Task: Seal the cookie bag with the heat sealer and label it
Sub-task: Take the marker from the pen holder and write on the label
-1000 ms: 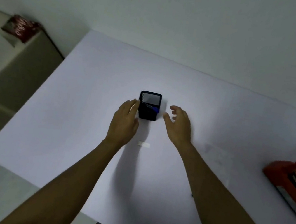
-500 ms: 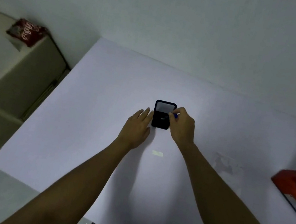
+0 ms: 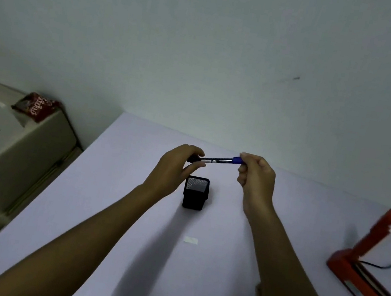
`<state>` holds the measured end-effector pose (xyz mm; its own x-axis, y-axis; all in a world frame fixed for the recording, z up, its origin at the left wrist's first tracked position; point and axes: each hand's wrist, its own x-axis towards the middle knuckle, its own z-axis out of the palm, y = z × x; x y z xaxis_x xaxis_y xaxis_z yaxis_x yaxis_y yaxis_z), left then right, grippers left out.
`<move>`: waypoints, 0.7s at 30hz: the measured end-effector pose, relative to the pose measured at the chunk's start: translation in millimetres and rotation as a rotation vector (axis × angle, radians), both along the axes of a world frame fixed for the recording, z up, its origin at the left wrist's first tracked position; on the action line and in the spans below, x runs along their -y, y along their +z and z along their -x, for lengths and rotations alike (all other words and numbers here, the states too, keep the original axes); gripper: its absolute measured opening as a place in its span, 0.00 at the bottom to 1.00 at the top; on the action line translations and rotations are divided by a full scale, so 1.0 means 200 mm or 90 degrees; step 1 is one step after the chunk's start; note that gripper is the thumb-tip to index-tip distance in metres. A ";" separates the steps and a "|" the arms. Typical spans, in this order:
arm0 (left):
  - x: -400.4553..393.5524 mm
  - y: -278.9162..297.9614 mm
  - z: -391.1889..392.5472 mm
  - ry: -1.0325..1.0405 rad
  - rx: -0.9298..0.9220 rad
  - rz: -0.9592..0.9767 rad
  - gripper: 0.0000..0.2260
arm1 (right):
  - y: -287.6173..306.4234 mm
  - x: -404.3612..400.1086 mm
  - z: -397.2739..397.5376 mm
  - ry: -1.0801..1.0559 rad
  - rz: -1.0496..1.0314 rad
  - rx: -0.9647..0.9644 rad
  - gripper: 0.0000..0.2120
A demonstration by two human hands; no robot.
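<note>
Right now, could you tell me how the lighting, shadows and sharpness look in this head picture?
Head view: dim and bluish, without glare; the arms cast soft shadows toward the camera on the table; the pen and holder are fairly sharp; the left edge smears; the sealer looks wide-angle stretched.

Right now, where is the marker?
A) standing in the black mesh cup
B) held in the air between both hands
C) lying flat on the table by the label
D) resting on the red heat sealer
B: the marker is gripped at one end by the left hand and at its blue end by the right hand, above the black mesh cup.
</note>
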<state>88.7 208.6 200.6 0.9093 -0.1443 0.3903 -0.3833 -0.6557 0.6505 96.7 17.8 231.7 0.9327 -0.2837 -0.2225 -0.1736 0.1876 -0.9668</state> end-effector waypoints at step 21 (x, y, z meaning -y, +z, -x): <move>-0.01 0.14 0.22 -0.140 -0.198 -0.033 0.18 | 0.08 -0.14 0.16 0.194 -0.072 -0.072 0.10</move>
